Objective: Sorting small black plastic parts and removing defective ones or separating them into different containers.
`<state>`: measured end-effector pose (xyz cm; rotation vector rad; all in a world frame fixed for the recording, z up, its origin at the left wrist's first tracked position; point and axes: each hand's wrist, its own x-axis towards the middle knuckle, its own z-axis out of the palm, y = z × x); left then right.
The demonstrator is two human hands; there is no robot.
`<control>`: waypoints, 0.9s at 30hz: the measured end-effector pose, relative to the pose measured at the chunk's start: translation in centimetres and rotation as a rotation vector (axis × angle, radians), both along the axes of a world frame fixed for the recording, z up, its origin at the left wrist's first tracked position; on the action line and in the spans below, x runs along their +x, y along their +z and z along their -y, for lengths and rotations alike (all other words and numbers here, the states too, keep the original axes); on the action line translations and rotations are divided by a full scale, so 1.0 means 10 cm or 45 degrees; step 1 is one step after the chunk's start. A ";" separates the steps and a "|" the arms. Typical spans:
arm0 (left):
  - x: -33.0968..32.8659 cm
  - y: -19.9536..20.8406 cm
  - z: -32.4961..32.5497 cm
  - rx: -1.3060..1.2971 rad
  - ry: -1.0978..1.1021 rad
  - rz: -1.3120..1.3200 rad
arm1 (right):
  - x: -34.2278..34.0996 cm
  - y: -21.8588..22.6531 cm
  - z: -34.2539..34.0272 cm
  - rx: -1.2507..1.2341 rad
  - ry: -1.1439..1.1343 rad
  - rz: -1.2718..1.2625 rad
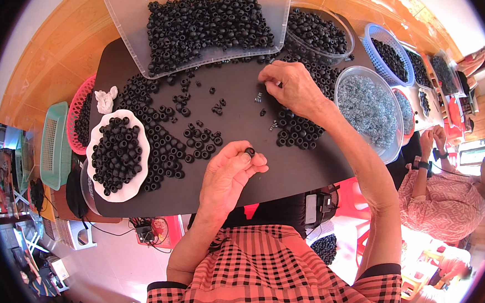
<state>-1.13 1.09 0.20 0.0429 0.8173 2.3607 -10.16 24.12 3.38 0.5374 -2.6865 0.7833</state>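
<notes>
Between the thumb and fingers of my left hand (227, 173) is a small black hollow round part (249, 151), held above the near side of the dark table (244, 124). My right hand (293, 88) reaches to the table's far middle, its fingers bent down and pinched together. What they grip, if anything, is hidden. A few small metal springs (258, 97) lie just below those fingertips. Beside the right wrist spreads a group of larger black ring-shaped parts (298, 134). More loose black parts (162, 146) cover the table's left side.
A clear bin (133, 39) heaped with black parts stands at the back. To the right are a clear bowl of springs (370, 112) and a blue basket (406, 67). A white scalloped plate (133, 186) of black parts sits left. Another person (444, 205) works at far right.
</notes>
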 end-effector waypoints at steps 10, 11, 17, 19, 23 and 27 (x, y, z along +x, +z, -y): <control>0.00 0.01 -0.01 0.014 0.037 0.017 | 0.02 0.08 0.25 0.268 -0.006 0.052; 0.00 0.01 -0.01 0.020 0.041 0.017 | 0.03 0.10 0.25 0.289 -0.018 0.058; 0.01 0.01 -0.02 0.021 0.051 -0.022 | 0.03 0.07 0.15 0.044 0.068 0.126; 0.01 0.00 -0.02 0.012 0.053 -0.024 | 0.04 0.05 0.17 0.083 0.167 0.012; 0.00 0.01 -0.02 0.016 0.048 -0.028 | 0.02 0.04 0.22 0.252 0.123 -0.002; 0.00 0.00 -0.03 0.012 0.074 -0.039 | 0.05 0.10 0.28 -0.096 -0.009 0.095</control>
